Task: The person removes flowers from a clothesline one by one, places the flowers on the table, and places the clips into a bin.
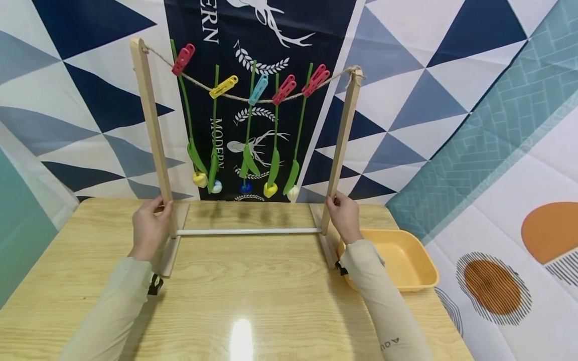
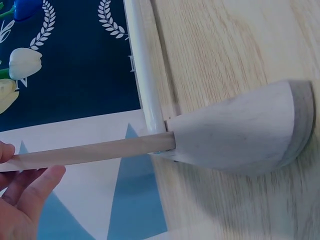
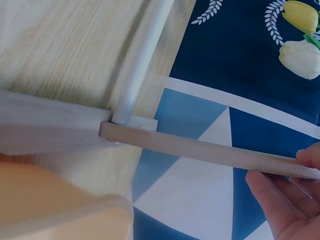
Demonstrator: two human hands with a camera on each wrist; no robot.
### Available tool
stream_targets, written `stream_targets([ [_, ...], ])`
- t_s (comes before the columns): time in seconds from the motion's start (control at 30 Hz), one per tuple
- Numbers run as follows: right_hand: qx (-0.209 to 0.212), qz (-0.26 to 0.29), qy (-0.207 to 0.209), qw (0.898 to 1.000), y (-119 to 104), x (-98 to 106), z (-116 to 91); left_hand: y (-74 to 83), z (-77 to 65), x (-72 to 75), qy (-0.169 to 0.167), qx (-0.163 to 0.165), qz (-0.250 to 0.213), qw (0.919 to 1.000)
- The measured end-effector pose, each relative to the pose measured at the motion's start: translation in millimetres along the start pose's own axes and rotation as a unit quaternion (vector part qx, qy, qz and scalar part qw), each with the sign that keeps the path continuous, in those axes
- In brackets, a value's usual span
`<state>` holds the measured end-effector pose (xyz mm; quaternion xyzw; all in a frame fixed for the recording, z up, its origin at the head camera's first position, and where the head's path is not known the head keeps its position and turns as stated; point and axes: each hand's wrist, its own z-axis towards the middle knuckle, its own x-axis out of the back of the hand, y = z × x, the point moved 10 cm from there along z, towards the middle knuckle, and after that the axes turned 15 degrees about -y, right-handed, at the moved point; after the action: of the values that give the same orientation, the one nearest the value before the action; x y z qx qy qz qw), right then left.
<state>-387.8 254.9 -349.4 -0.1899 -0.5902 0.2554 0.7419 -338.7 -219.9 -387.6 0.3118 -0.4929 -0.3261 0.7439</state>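
A wooden frame stands at the back of the table, its left post (image 1: pixel 153 125) and right post (image 1: pixel 345 135) joined low down by a white rod (image 1: pixel 248 231). My left hand (image 1: pixel 151 228) pinches the left post near its base, thumb and fingers on either side. On the other side my right hand (image 1: pixel 345 218) holds the right post the same way. Between the post tops sags a twine (image 1: pixel 235 98). Red, yellow and blue clothespins, such as the yellow clothespin (image 1: pixel 224 86), clip several artificial tulips upside down on it, among them a blue tulip (image 1: pixel 245 187).
A yellow plastic basin (image 1: pixel 424 271) sits at the table's right side, partly behind my right forearm. Flat wooden feet, like the left foot (image 1: pixel 169 255), support the posts on the wooden table (image 1: pixel 244 291). Patterned cloth (image 1: pixel 402 100) hangs behind.
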Motion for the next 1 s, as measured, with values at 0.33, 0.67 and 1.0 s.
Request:
stream_targets([
  [0.33,0.014,0.018,-0.018,1.0,-1.4,4.1,-4.6,7.5,-7.4,8.0,0.012,-0.013,-0.001,0.9998],
  [0.67,0.015,0.013,-0.01,1.0,2.6,5.8,-11.0,4.8,-11.5,5.7,0.017,-0.002,-0.009,0.9998],
  [1.0,-0.01,0.038,0.003,0.999,3.8,10.5,-18.7,-1.1,-21.0,6.2,-0.011,0.035,-0.034,0.9987],
])
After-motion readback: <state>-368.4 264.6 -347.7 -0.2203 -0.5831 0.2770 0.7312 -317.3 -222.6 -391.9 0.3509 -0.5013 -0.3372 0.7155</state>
